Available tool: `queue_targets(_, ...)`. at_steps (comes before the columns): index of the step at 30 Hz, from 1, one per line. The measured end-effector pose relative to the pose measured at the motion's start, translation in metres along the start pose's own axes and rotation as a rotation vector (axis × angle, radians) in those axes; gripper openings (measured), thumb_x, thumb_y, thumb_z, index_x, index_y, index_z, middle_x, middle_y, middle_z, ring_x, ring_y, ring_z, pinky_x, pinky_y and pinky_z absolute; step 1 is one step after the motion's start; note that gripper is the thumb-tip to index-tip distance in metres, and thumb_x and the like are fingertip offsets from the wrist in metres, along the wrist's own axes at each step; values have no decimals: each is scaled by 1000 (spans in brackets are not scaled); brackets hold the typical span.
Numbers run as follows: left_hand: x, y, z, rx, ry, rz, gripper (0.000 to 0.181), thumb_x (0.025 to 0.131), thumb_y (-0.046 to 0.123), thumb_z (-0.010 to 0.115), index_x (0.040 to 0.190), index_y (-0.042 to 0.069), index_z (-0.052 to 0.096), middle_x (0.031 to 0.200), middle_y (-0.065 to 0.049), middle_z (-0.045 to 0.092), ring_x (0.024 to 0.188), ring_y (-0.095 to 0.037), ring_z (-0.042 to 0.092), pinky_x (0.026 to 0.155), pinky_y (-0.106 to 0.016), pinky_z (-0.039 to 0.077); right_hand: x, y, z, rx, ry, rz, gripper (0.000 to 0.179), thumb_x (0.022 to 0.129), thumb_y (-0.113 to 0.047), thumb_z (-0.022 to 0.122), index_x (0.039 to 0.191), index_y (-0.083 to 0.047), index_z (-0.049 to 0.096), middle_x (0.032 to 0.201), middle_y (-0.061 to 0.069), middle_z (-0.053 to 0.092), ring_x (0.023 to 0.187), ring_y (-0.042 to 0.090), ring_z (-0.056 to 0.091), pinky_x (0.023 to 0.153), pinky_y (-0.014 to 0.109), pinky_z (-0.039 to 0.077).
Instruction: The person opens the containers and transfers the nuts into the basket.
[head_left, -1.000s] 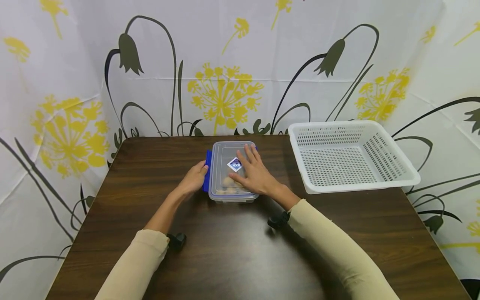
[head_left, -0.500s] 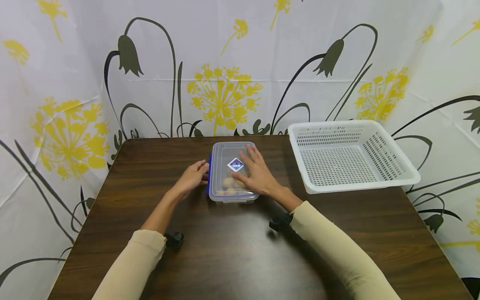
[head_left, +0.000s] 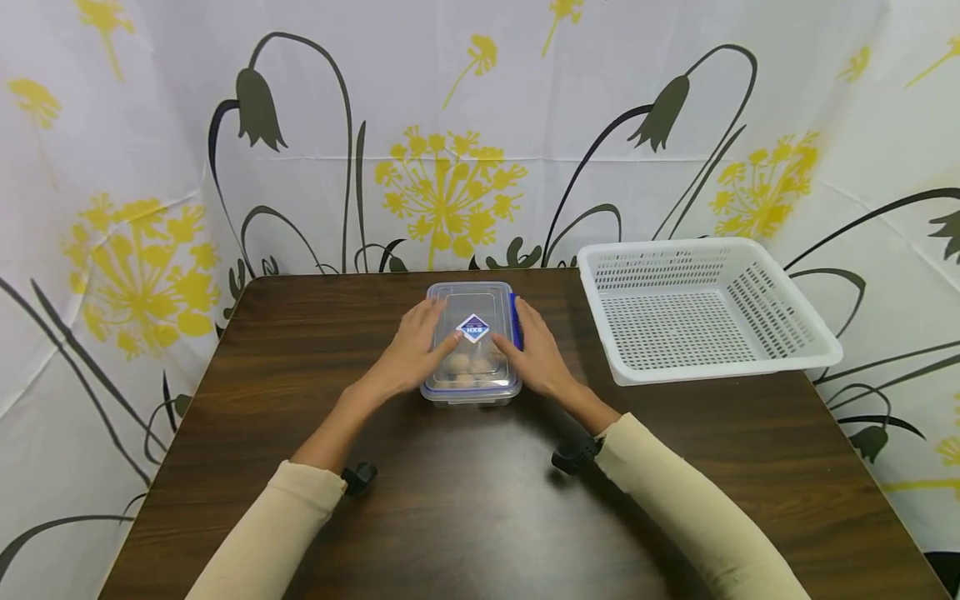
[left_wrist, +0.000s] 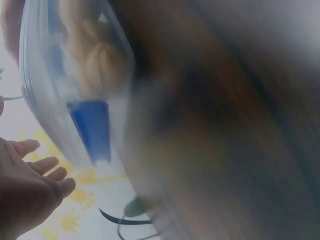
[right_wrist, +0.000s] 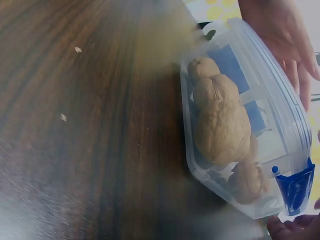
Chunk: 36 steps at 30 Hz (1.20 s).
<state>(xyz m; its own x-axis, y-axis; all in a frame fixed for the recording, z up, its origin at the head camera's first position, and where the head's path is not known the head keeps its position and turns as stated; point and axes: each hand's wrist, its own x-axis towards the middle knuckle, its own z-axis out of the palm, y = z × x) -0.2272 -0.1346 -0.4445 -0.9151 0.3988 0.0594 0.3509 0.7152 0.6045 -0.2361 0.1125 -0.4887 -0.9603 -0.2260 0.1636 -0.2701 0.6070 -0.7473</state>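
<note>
A clear plastic food container (head_left: 468, 387) with a blue-edged lid and a diamond sticker stands on the table. Several walnuts (right_wrist: 222, 132) show through its wall in the right wrist view. My left hand (head_left: 408, 350) rests at the lid's left edge, fingers straight and thumb pointing toward the sticker. At the right edge lies my right hand (head_left: 542, 358), its extended fingers beside a blue latch (head_left: 517, 321) and its thumb over the lid. In the left wrist view, another blue latch (left_wrist: 92, 130) lies against the container's side; the head view hides it behind my left hand.
To the right at the back stands a white perforated plastic basket (head_left: 675, 329). The dark wooden table (head_left: 450, 500) ends at the back against a flower-printed curtain (head_left: 480, 125). Small pale crumbs (right_wrist: 63, 117) lie on the table in the right wrist view.
The left blue latch, sticking out a second ago, has folded down. My left hand has moved onto the lid's left edge. My right hand has shifted from the lid to its right edge.
</note>
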Motion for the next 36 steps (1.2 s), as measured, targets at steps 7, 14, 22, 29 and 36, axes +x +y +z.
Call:
queue_targets(7,5,14,10,169,-53,88,82,109,46,54,166,-3,23,173,-29,13,161,-47,10,129,-63,7,-6,2,4,200,77,149,76,107,-41,59,163,4,33,145,26,60,133,39,60,115,50,46)
queue_targets(14,9,18,18,290,-129,69,94,105,62,53,168,0,19,176,-25,5,163,-43,1,130,-60,2,-12,6,13,237,119,179,66,108,-37,59,158,3,44,126,24,68,114,35,68,100,48,56)
queue_targets(22,11,18,24,351,-163,57,107,97,73,56,170,6,16,177,-23,1,164,-41,-3,130,-59,-3,-21,7,18,291,160,102,55,112,-30,55,156,2,48,118,24,72,103,34,70,94,50,58)
queue_targets(29,10,22,25,326,-161,30,116,90,76,65,170,8,16,177,-21,1,164,-40,-3,124,-72,-2,-22,11,21,301,187,59,50,113,-24,51,157,1,48,132,27,69,111,37,71,98,53,57)
queue_targets(36,11,25,23,292,-167,25,116,89,72,70,170,8,17,177,-22,2,164,-41,-2,122,-77,4,-22,9,22,310,204,56,47,114,-19,48,157,0,47,145,25,61,129,39,64,113,53,48)
